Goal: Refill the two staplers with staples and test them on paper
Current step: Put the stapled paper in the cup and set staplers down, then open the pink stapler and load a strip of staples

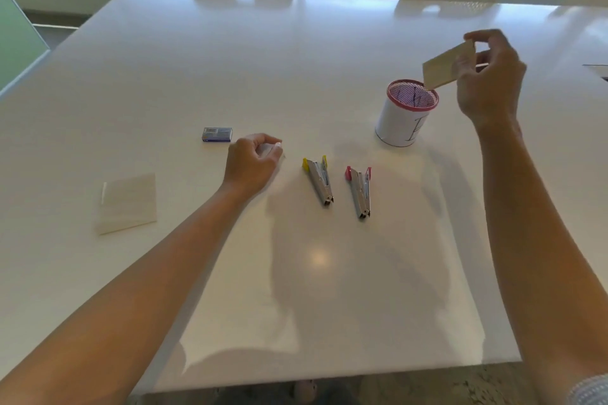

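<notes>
the two staplers lay shut on the tabletop [329, 273] between the hands, the yellow-tipped stapler [318, 179] just right of the left hand [251, 163] and the pink-tipped stapler [359, 190] beside it, well below and left of the right hand [490, 79]. the right hand's grip was a pinch on a small slip of paper [448, 64], held in the air just above the rim of the mesh cup [406, 113]. whether that slip already carried a staple could not be told, but it looked like a tested piece on its way into the cup, which would put the job near its end. the left hand's grip was curled narrow around something small and pale that was too blurred to name. the staple box [217, 134] sat closed just left of that hand, and the paper pad [128, 202] lay farther left and nearer the person. a check that both staplers had been tried seemed all that was left.

the cup's white wrap bore one large dark letter, probably an "e". the print on the blue box was too small to read.
</notes>
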Tool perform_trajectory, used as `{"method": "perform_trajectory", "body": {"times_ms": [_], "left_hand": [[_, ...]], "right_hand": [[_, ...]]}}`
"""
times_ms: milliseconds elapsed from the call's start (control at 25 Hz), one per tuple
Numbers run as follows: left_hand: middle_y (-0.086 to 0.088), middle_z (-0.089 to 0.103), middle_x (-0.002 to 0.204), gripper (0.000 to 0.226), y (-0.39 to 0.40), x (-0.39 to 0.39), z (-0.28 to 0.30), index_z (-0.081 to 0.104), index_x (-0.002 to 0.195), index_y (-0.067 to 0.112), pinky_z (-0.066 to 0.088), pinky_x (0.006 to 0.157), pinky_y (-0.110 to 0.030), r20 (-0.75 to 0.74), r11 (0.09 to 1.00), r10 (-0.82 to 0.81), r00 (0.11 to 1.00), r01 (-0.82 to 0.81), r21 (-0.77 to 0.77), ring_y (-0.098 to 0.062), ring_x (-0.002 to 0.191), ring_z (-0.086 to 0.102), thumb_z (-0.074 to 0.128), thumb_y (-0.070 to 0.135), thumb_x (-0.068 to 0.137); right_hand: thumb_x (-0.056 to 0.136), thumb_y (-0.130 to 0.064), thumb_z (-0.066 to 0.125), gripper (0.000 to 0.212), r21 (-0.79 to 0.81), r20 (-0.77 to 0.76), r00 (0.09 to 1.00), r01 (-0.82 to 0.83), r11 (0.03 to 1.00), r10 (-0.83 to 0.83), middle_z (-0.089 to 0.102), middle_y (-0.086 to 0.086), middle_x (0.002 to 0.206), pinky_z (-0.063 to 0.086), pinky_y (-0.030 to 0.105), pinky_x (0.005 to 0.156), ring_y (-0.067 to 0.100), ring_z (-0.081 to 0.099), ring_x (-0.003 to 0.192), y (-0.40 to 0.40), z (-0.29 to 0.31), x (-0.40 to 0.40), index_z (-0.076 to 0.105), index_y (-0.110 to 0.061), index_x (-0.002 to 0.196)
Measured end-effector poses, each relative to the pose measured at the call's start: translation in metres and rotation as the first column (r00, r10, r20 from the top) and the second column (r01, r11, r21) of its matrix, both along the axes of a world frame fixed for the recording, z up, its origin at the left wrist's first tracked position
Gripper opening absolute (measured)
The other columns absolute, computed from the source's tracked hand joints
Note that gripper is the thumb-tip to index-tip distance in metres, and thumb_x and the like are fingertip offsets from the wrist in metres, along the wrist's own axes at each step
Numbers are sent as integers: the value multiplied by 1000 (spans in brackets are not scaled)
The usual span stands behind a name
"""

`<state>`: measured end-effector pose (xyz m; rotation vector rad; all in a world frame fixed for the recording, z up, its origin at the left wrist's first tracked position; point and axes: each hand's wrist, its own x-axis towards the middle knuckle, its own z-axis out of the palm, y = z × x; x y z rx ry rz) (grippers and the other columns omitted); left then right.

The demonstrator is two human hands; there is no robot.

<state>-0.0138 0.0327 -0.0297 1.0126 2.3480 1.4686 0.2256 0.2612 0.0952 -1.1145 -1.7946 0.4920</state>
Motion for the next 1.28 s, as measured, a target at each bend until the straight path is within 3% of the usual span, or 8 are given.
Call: {"method": "perform_trajectory", "body": {"times_ms": [120,240,400,560,800,1000,1280], "left_hand": [[13,67,76,12,0,2,0,77,92,24,39,61,-3,4,1000,10,1000,-10,-1,2,73,60,66,24,89],[12,68,77,12,1,2,0,77,92,24,41,62,-5,2,1000,16,1000,-15,-6,-3,75,62,66,25,89],[12,70,80,12,1,2,-1,77,92,25,43,65,-8,10,1000,19,1000,-19,0,-2,77,63,66,25,89],[15,68,78,11,0,2,-2,76,90,28,39,61,-3,6,1000,21,1000,-21,10,5,73,61,66,25,89],[7,70,80,12,0,1,-2,77,94,24,39,60,-2,-7,1000,24,1000,-24,2,2,74,61,66,23,89],[8,68,78,13,1,2,-1,78,96,21,38,59,-1,-16,1000,28,999,-28,-7,4,72,59,66,21,90],[11,67,75,13,0,1,-2,77,92,24,40,58,-3,-4,1000,27,1000,-27,9,2,69,60,66,20,88]], "right_hand": [[97,-26,52,30,8,123,989,-80,997,79,70,9,103,54,30,72,20,63,81,-1,-8,-5,64,-25,124],[98,-23,52,31,-9,206,970,-133,991,132,68,7,101,58,40,78,27,66,86,-4,-17,-8,62,-27,127],[95,-18,54,34,12,281,950,-144,990,135,70,9,103,56,38,82,29,67,91,-3,-24,-12,61,-26,128],[93,-17,56,35,-29,307,938,-158,987,159,72,7,102,55,44,89,32,67,92,-1,-29,-14,61,-25,127],[92,-23,64,33,-24,306,939,-159,987,159,73,4,99,52,31,85,22,69,88,3,-34,-16,62,-20,125],[90,-27,66,33,-48,269,950,-153,987,160,72,1,98,55,37,88,17,66,86,0,-34,-19,63,-19,122],[87,-15,64,34,52,226,970,-99,994,85,60,7,123,50,31,95,22,61,107,-16,-29,-28,64,-14,122]]}}
